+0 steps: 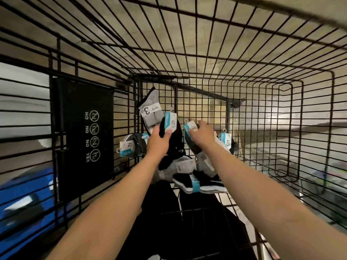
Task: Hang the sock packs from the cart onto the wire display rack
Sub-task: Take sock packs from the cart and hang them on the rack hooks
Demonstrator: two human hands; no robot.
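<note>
Evidently pick-up step was in hand: black sock pack (175, 140) was pinched at card by left hand (159, 141), second sock pack (188, 127) pinched by right hand (203, 135), both inside wire cart (206, 92). Next: packs to be lifted clear, hooks kept untangled.

Reach clearance
Wire walls (331, 109) are boxing the sides; sock packs (150, 109) are crowding the middle; right half is lying open.
</note>
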